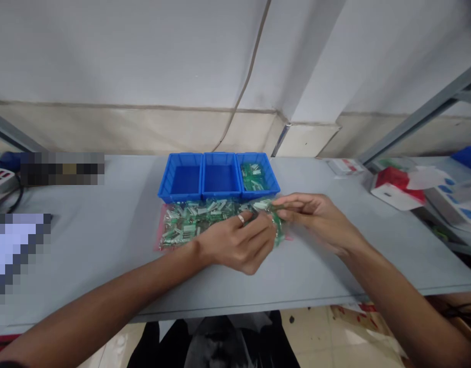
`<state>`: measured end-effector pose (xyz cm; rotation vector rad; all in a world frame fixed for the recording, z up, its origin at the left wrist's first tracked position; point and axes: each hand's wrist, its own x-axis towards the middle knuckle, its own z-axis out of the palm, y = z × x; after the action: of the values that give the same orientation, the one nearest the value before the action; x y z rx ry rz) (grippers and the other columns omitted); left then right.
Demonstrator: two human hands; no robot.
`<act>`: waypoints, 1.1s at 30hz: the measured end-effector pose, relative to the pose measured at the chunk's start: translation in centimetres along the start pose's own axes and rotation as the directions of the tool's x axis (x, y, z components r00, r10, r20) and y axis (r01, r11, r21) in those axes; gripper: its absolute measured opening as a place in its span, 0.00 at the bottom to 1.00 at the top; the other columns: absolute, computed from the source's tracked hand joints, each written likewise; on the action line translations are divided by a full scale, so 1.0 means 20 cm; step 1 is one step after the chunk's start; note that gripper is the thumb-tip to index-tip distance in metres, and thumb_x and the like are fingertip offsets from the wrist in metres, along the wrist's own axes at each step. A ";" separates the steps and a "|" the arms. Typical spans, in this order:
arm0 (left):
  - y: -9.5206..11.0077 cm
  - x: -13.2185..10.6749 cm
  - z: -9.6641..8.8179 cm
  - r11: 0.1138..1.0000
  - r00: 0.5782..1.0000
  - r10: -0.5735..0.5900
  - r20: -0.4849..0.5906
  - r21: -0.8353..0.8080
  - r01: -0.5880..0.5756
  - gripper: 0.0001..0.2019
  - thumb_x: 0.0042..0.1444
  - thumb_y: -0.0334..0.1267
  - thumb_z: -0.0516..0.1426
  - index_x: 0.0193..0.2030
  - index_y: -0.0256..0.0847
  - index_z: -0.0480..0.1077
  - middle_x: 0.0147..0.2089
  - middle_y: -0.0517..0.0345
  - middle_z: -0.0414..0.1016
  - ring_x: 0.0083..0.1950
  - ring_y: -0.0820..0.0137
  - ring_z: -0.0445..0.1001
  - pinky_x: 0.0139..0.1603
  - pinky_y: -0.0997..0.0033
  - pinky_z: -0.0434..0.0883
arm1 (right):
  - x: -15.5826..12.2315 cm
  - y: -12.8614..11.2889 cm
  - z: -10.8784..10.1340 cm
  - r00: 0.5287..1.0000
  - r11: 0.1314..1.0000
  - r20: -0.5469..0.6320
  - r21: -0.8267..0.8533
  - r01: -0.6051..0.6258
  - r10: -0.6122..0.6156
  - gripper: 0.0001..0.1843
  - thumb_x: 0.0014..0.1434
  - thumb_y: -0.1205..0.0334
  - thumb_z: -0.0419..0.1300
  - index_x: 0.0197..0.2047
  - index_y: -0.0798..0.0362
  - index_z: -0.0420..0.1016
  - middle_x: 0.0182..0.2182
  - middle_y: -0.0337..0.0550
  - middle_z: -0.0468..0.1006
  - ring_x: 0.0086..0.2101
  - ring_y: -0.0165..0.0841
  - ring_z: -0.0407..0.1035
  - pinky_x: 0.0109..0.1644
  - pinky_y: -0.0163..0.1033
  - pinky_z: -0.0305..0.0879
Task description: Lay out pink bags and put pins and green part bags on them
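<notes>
Clear plastic bags of small green and white parts (185, 225) lie on a pink sheet (158, 237) in front of three joined blue bins. My left hand (245, 240), with a ring on one finger, curls over the right end of this pile; its fingertips are largely hidden. My right hand (315, 217) pinches the edge of a clear plastic bag (263, 204) between thumb and fingers, close to the left hand. Similar green and white packets (253, 176) lie in the right bin. The left bin (183, 179) and the middle bin (221, 176) show bare bottoms.
The grey table (116, 225) runs along a wall. At the right are a red and white box (396, 189), a small white packet (345, 167) and a white tray with blue spots (460, 199). A power strip (1, 181) and blurred-out items stand at the left.
</notes>
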<state>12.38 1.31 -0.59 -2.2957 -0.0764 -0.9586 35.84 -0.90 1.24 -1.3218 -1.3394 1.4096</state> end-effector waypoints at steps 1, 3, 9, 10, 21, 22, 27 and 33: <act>0.02 0.00 0.02 1.000 0.999 -0.017 0.044 0.005 0.017 0.08 0.65 0.29 0.58 0.43 0.29 0.80 0.43 0.44 0.84 0.44 0.62 0.82 0.35 0.67 0.78 | 0.01 0.02 -0.01 1.000 0.999 -0.020 -0.032 0.001 -0.002 0.18 0.52 0.53 0.77 0.44 0.50 0.86 0.36 0.44 0.85 0.30 0.31 0.76 0.32 0.36 0.72; 0.06 0.01 0.03 0.998 0.990 -0.054 0.132 0.022 0.052 0.08 0.65 0.28 0.57 0.43 0.28 0.79 0.43 0.44 0.84 0.44 0.61 0.82 0.36 0.66 0.78 | 0.03 0.06 -0.01 0.999 0.997 -0.053 -0.077 0.001 -0.005 0.18 0.51 0.51 0.77 0.42 0.51 0.86 0.33 0.43 0.84 0.26 0.32 0.75 0.27 0.37 0.70; 0.18 0.04 -0.05 0.971 0.902 -0.230 0.366 0.018 0.240 0.16 0.68 0.28 0.53 0.57 0.23 0.74 0.52 0.35 0.81 0.54 0.57 0.80 0.49 0.63 0.79 | 0.07 0.12 0.05 0.970 0.948 -0.186 -0.304 0.097 -0.159 0.16 0.55 0.50 0.73 0.41 0.52 0.84 0.31 0.44 0.84 0.26 0.35 0.76 0.27 0.41 0.71; 0.20 0.04 -0.06 0.968 0.892 -0.234 0.386 0.006 0.251 0.17 0.68 0.29 0.52 0.58 0.22 0.73 0.53 0.34 0.80 0.55 0.56 0.80 0.51 0.62 0.78 | 0.07 0.12 0.06 0.960 0.925 -0.203 -0.364 0.109 -0.193 0.15 0.56 0.50 0.72 0.41 0.52 0.84 0.31 0.44 0.84 0.27 0.37 0.77 0.29 0.42 0.73; 0.24 0.06 -0.01 0.967 0.840 -0.234 0.489 0.031 0.251 0.16 0.66 0.28 0.53 0.55 0.21 0.76 0.51 0.33 0.80 0.54 0.53 0.80 0.55 0.58 0.76 | 0.02 0.13 0.08 0.903 0.408 0.027 -0.886 0.220 -0.429 0.14 0.70 0.58 0.59 0.50 0.53 0.85 0.48 0.55 0.81 0.48 0.49 0.75 0.55 0.58 0.73; 0.24 0.07 -0.01 0.966 0.840 -0.235 0.488 0.026 0.256 0.16 0.66 0.28 0.53 0.55 0.21 0.76 0.51 0.33 0.80 0.55 0.53 0.80 0.56 0.58 0.76 | 0.02 0.13 0.07 0.902 0.380 0.044 -0.897 0.224 -0.429 0.15 0.70 0.57 0.59 0.50 0.53 0.85 0.49 0.56 0.80 0.50 0.49 0.75 0.56 0.58 0.74; 0.23 0.07 0.00 0.963 0.843 -0.244 0.480 0.015 0.271 0.17 0.65 0.29 0.55 0.55 0.21 0.76 0.50 0.34 0.81 0.54 0.54 0.80 0.59 0.56 0.75 | 0.02 0.11 0.06 0.926 0.412 0.104 -0.874 0.259 -0.363 0.13 0.70 0.61 0.59 0.48 0.52 0.87 0.50 0.52 0.84 0.52 0.47 0.78 0.58 0.55 0.75; 0.22 0.07 0.00 0.959 0.844 -0.249 0.475 0.002 0.282 0.16 0.66 0.29 0.55 0.54 0.22 0.77 0.50 0.35 0.81 0.54 0.55 0.80 0.60 0.55 0.75 | -0.01 0.03 0.08 0.938 0.378 0.062 -0.905 0.197 -0.340 0.13 0.68 0.62 0.59 0.42 0.47 0.87 0.45 0.44 0.87 0.46 0.48 0.82 0.51 0.56 0.78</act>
<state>14.66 -2.48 -2.11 -2.5825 -0.5925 -0.5070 34.43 -1.53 0.56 -1.6696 -2.2440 0.2277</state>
